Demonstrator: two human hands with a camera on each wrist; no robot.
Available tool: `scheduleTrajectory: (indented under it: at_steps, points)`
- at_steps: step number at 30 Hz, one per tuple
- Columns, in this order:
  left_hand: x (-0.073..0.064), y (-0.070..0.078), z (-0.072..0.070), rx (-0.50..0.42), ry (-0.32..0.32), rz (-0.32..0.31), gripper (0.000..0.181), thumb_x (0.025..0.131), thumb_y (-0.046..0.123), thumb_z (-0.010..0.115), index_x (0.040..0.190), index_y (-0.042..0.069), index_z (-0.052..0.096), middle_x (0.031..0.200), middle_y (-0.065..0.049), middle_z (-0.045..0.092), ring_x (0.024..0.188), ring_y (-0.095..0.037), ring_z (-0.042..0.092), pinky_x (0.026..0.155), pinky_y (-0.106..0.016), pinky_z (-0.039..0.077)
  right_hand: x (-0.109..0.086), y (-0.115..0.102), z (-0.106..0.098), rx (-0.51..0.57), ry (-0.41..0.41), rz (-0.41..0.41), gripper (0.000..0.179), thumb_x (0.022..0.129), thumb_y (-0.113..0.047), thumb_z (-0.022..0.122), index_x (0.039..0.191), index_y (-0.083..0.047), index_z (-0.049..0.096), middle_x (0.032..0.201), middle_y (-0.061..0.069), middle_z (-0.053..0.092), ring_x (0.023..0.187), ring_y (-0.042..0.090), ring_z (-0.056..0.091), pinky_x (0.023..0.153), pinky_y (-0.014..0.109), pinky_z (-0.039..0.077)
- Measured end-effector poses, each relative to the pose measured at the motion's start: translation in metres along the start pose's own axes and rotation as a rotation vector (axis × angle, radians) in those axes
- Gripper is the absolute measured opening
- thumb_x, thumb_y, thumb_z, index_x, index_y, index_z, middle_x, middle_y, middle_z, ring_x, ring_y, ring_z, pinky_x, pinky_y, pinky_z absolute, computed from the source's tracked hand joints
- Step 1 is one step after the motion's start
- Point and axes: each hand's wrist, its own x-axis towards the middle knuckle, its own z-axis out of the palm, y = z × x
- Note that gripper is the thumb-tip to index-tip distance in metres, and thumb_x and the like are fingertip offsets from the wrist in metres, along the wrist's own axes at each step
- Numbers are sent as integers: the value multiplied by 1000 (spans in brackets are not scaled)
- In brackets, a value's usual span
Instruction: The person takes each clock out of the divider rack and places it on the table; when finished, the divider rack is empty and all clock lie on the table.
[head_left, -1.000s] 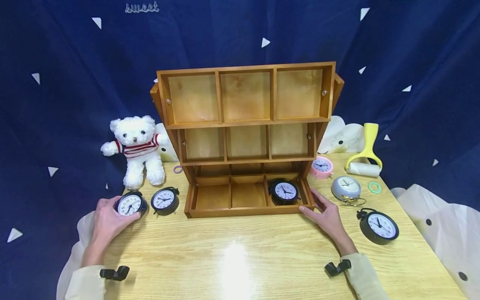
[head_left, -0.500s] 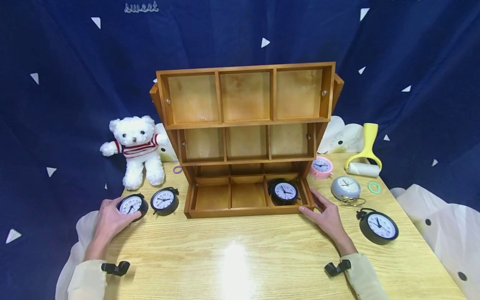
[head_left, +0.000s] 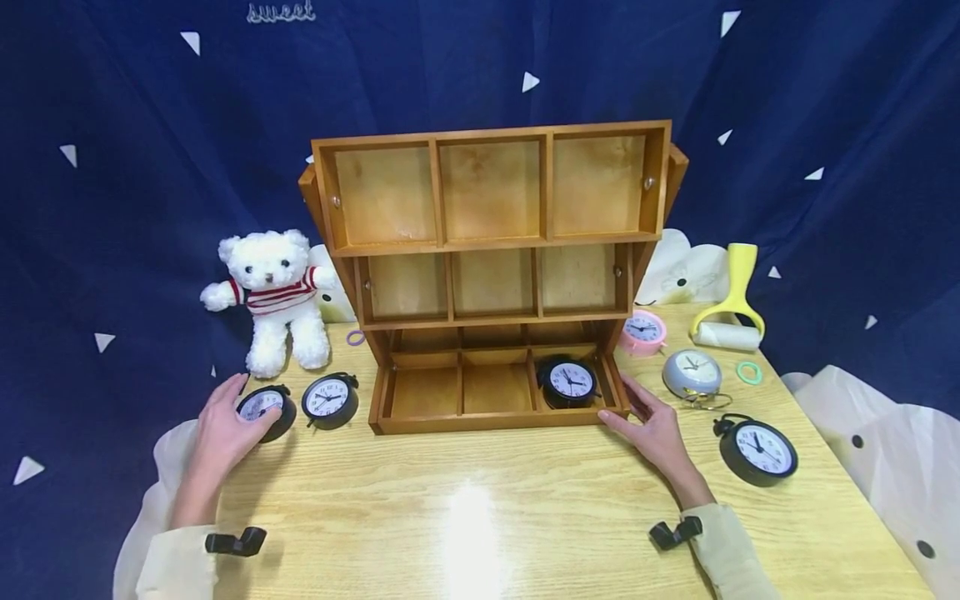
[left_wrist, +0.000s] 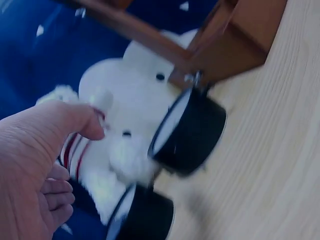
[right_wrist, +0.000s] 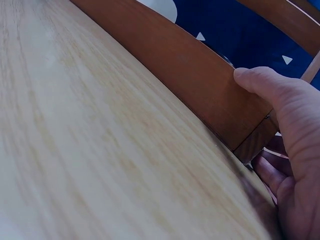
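Note:
My left hand (head_left: 225, 429) hovers over the leftmost black alarm clock (head_left: 282, 423), its thumb overlapping the white dial in the head view. In the left wrist view there is a gap between the thumb (left_wrist: 90, 122) and that clock, and the other fingers are loosely bent. A second black alarm clock (head_left: 327, 402) stands just right of it. My right hand (head_left: 656, 433) grips the front right corner of the three-tier wooden organizer (head_left: 487, 423), thumb on the front board and fingers round the side. Another black alarm clock (head_left: 570, 382) sits in the bottom tier's right compartment.
A white teddy bear (head_left: 288, 333) stands behind the left clocks, near a purple ring (head_left: 356, 337). Right of the organizer are a pink clock (head_left: 643, 332), a grey clock (head_left: 692, 373), a black alarm clock (head_left: 759, 452), a yellow-handled lint roller (head_left: 738, 287) and a green ring (head_left: 748, 372).
My left hand has let go of the leftmost clock and lifted slightly, its fingers spreading away. That clock shifted a little right and then settled. The right hand has stayed put.

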Motion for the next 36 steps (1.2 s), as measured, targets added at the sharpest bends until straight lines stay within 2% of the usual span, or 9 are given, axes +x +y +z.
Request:
scheduleTrajectory:
  at_steps: [4, 7, 8, 13, 17, 23, 28, 31, 36]
  points:
    - [-3, 31, 5, -75, 73, 11, 78, 84, 23, 78, 151, -5, 48, 154, -30, 47, 140, -53, 43, 114, -65, 37, 0, 0, -1, -3, 7, 3, 78, 87, -14, 87, 154, -2, 49, 158, 21, 46, 142, 41, 47, 100, 5, 42]
    - [-6, 54, 15, -128, 91, 27, 75, 84, 20, 78, 151, -1, 51, 151, -30, 51, 136, -52, 49, 113, -63, 39, 0, -1, -1, 2, 8, 8, 78, 87, -15, 87, 154, -1, 49, 158, 22, 46, 142, 42, 47, 100, 5, 42]
    - [-8, 61, 20, -144, 86, 33, 75, 84, 19, 78, 152, 0, 51, 149, -30, 53, 129, -52, 54, 108, -61, 42, 0, -1, -1, 3, 7, 10, 78, 87, -15, 87, 154, -1, 49, 158, 22, 46, 142, 42, 46, 100, 5, 42]
    - [-18, 92, 49, -193, 15, 113, 74, 86, 21, 79, 151, 1, 52, 148, -28, 56, 128, -50, 56, 109, -60, 43, 0, 1, -1, 17, 4, 13, 79, 88, -15, 87, 154, -1, 48, 159, 22, 45, 143, 42, 45, 100, 5, 42]
    - [-23, 113, 75, -231, -59, 196, 74, 87, 23, 81, 150, -3, 52, 149, -27, 55, 137, -47, 52, 116, -60, 41, 0, 2, 0, 16, 5, 9, 79, 87, -15, 87, 154, 0, 48, 158, 23, 46, 142, 42, 47, 100, 6, 42]
    - [-28, 148, 103, -291, -151, 285, 77, 85, 25, 84, 149, -5, 53, 147, -25, 57, 137, -43, 53, 115, -59, 42, -2, 2, 2, 19, 6, 4, 79, 86, -15, 88, 153, 1, 49, 156, 24, 48, 140, 42, 48, 101, 7, 42]
    - [-32, 177, 127, -330, -221, 306, 78, 84, 29, 85, 149, -3, 54, 146, -22, 59, 134, -39, 57, 111, -53, 49, -5, -2, 0, 0, -6, 1, 80, 86, -14, 88, 154, 1, 48, 157, 24, 47, 140, 42, 49, 101, 6, 42]
    - [-31, 192, 141, -348, -234, 305, 78, 84, 31, 85, 149, -1, 55, 146, -19, 60, 133, -36, 58, 111, -51, 50, -3, -3, -2, -20, -9, -3, 80, 86, -16, 88, 154, 1, 48, 156, 24, 47, 140, 41, 50, 100, 7, 43]
    - [-28, 214, 157, -343, -279, 307, 80, 86, 38, 84, 151, 2, 53, 148, -18, 59, 136, -36, 56, 111, -51, 50, -1, 0, -1, -23, 3, -9, 80, 86, -19, 89, 153, 0, 50, 156, 25, 48, 140, 40, 50, 101, 7, 42]
